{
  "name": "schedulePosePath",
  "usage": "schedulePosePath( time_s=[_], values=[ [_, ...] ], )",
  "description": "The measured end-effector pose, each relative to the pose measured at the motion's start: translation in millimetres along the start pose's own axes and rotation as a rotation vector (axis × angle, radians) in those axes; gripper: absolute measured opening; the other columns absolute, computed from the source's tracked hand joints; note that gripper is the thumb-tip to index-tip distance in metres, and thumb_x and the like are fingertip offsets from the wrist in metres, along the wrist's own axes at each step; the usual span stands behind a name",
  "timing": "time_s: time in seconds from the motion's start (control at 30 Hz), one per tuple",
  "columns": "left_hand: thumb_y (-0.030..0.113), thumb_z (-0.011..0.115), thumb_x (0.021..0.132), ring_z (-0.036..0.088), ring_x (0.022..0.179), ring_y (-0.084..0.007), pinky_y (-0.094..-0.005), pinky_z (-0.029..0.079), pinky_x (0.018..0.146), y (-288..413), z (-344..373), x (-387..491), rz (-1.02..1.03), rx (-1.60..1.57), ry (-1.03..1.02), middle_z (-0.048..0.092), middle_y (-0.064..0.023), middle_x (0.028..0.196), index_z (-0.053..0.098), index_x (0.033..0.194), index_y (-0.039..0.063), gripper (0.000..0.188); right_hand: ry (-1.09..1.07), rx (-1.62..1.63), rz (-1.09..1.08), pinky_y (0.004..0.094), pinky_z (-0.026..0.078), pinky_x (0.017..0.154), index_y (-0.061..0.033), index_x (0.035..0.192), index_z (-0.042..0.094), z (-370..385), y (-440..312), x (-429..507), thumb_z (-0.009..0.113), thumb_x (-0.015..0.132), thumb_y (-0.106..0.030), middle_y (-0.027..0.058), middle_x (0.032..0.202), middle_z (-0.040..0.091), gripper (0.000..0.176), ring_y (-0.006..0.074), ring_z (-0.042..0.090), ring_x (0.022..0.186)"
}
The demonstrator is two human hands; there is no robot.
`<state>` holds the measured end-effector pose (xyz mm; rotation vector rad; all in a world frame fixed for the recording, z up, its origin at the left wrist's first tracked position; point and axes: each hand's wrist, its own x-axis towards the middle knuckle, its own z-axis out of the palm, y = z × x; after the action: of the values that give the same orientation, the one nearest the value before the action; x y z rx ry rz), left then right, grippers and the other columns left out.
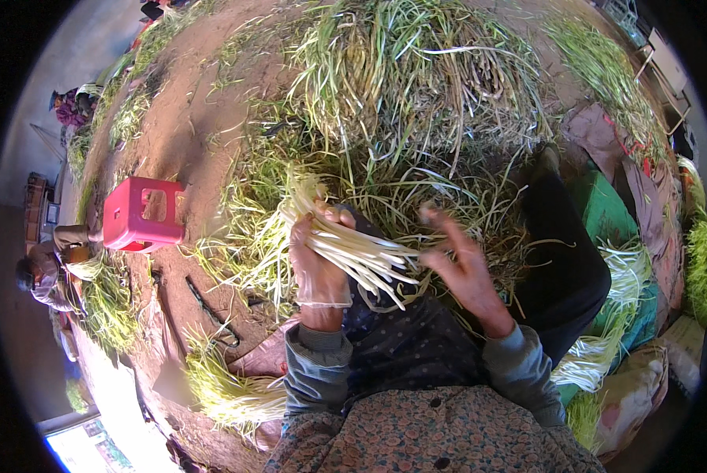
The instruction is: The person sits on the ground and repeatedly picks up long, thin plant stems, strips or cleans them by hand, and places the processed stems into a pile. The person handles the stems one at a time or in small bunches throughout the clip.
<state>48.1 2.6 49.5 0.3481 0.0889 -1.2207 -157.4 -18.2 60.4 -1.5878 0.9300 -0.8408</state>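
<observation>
My left hand point(318, 260), in a thin translucent glove, grips a bundle of long pale stalks point(359, 245), which look like garlic greens or chives. Their white ends fan out to the right, while the yellow-green leafy ends trail behind the fist. Just beyond the white ends, my right hand point(463, 266) hangs with its fingers apart. It is blurred, and I see nothing held in it. Under both hands lies a dark dotted apron point(412, 337) across my lap. Loose leaves and stalk waste point(436, 195) cover the ground beyond.
A large heap of greens point(412, 77) lies ahead. At left stands a pink plastic stool point(143, 214); a person point(46, 275) sits beyond it. Sorted stalks point(241, 396) lie at lower left, and more white stalks point(596, 349) rest on green sacking point(604, 207) at right.
</observation>
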Motion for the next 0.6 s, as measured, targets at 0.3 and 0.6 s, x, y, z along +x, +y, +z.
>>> schedulePosePath(
  time_s=[0.3,0.6],
  values=[
    [0.026,0.058,0.083,0.053,0.075,-0.0188,-0.0444,0.044,0.087,-13,-17,-33,-0.218,0.210,-0.035,0.050,-0.0037,0.076,0.044,0.121,0.000,0.048,-0.077,0.223,0.033,0.0297,0.046,0.066,0.0066,0.106,0.050,55,28,-28,0.051,0.088,-0.012,0.0132,0.081,0.059,0.026,0.0189,0.057,0.071],
    [0.026,0.059,0.084,0.047,0.063,-0.0137,-0.0330,0.043,0.068,-13,-23,-18,-0.196,0.177,-0.044,0.044,-0.0004,0.066,0.050,0.106,0.001,0.034,0.092,-0.225,-0.005,0.0259,0.045,0.056,0.0018,0.096,0.055,1,-25,-6,0.066,0.078,-0.013,0.0062,0.082,0.060,0.026,0.0128,0.057,0.067]
  ],
)
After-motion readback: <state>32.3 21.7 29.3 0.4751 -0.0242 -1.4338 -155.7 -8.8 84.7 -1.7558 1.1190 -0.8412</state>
